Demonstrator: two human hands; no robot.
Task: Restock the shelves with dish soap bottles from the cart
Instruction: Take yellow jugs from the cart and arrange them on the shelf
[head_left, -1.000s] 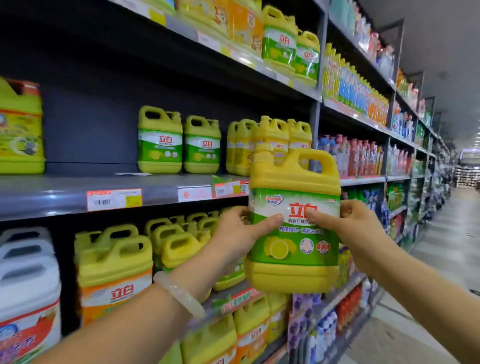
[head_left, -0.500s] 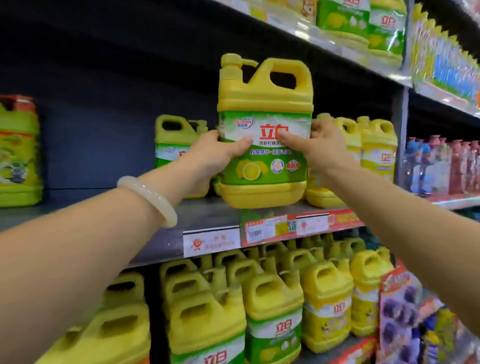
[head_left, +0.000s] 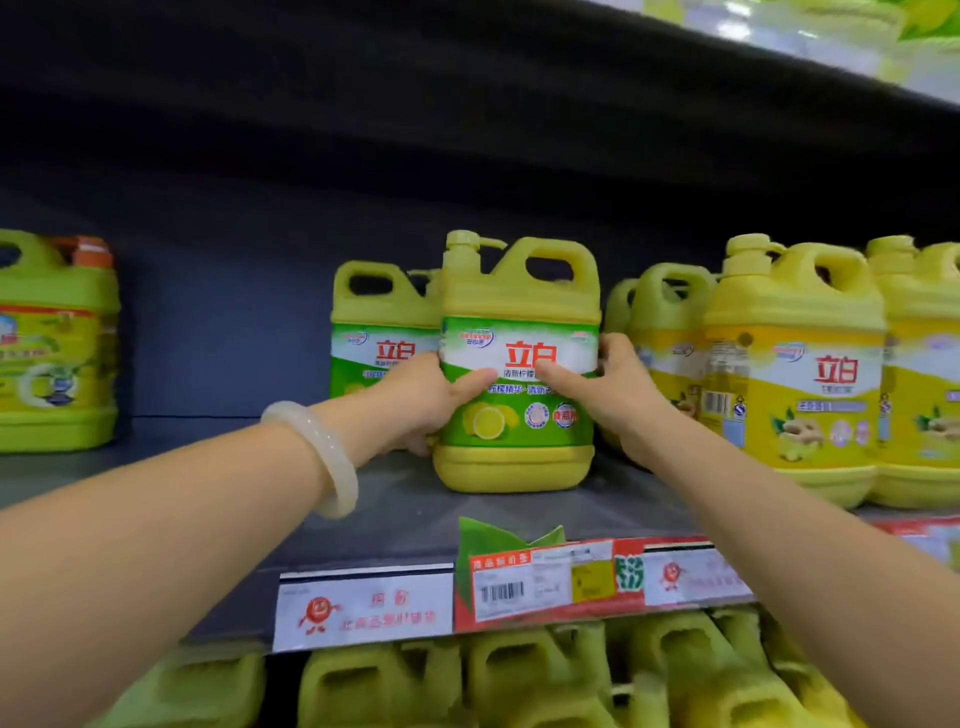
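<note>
A long grey metal shelf (head_left: 395, 525) runs across the view, its surface flat and matte, with a dark back panel behind it and the underside of another shelf overhead. Along its front edge sits a strip of glossy paper price labels (head_left: 519, 587), white on the left and red with a barcode in the middle. Standing upright on the shelf near the centre is a large dish soap jug (head_left: 519, 447), smooth yellow plastic, boxy with rounded corners, a moulded loop handle on top and a pump nozzle at its left shoulder; a green and white wrap label with red characters and a lemon picture covers its middle. Its base rests on the shelf surface. The left hand (head_left: 431, 395) grips the jug's left side, thumb across the label front, and the right hand (head_left: 608, 389) grips its right side in the same way. A matching green-labelled jug (head_left: 379, 332) stands just behind to the left. To the right is a close-packed group of yellow-labelled jugs (head_left: 789, 374) showing ginger. Far left stands another yellow-green jug (head_left: 52, 343) with an orange cap. More yellow jug tops (head_left: 519, 680) fill the shelf below, blurred. A smooth, pale, translucent bangle (head_left: 317, 457) circles the left wrist.
</note>
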